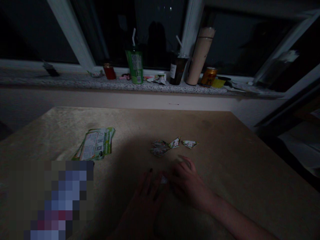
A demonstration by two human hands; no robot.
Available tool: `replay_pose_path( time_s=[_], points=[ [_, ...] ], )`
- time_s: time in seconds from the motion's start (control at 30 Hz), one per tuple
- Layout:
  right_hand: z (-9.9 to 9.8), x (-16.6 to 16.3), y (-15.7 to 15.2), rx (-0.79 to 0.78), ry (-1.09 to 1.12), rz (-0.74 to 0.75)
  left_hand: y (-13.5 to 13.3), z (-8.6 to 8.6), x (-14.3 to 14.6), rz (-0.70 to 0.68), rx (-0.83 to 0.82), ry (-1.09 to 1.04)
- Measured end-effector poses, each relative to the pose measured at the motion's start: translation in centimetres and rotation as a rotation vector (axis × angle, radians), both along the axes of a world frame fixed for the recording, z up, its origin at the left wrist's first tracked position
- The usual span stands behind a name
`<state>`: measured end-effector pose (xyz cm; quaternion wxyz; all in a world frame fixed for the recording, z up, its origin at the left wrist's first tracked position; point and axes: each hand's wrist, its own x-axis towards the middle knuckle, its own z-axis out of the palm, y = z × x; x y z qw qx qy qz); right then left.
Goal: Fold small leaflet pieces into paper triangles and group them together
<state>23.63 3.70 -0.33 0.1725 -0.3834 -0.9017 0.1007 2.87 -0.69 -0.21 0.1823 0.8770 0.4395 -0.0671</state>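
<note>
The scene is dim. My left hand (146,193) and my right hand (187,183) rest close together on the brown table (237,160), near its front. Between their fingertips lies a small folded piece of paper (163,180), pinched by both hands. The fingers press down on it, partly hiding it. Just beyond the hands lie several small folded paper triangles (172,145). A stack of green and white printed leaflets (96,144) lies at the left of the table.
A stone window sill (75,81) runs along the back with a green cup with a straw (135,66), a dark cup (177,68), a tall beige tumbler (200,56), a red can (109,71) and an orange can (208,76). A blurred patch covers the lower left.
</note>
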Motion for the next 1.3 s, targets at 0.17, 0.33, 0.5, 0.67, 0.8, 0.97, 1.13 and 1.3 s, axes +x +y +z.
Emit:
replay_pose_path(
  time_s=[0.17,0.33,0.5,0.67,0.8,0.97,1.13,1.3],
  points=[
    [0.3,-0.6,-0.1,0.109,-0.124,0.0,-0.6,-1.6,-0.5,-0.03,0.162,-0.075],
    [-0.5,-1.2,-0.4,0.173,-0.16,-0.023,-1.0,-1.5,-0.9,-0.005,0.221,-0.007],
    [-1.8,-2.4,-1.9,0.312,-0.282,0.1,-1.4,-1.2,-0.9,-0.031,0.31,-0.05],
    [-2.0,-2.5,-2.6,0.302,-0.319,0.081,-1.4,-1.9,-0.9,-0.036,0.356,-0.062],
    [-1.7,-1.7,-2.5,0.286,-0.25,0.094,-1.2,-1.9,-0.8,-0.051,0.305,-0.051],
    [-0.7,-0.8,-2.4,0.148,-0.111,0.121,-1.4,-1.8,-0.6,-0.03,0.296,-0.074],
    [0.2,-0.6,-2.5,0.049,-0.081,0.092,-1.9,-1.7,-0.2,-0.013,0.291,-0.119],
    [-0.2,-0.1,-2.9,-0.018,-0.089,0.083,-1.9,-2.2,-0.1,-0.017,0.211,-0.12]
  ],
)
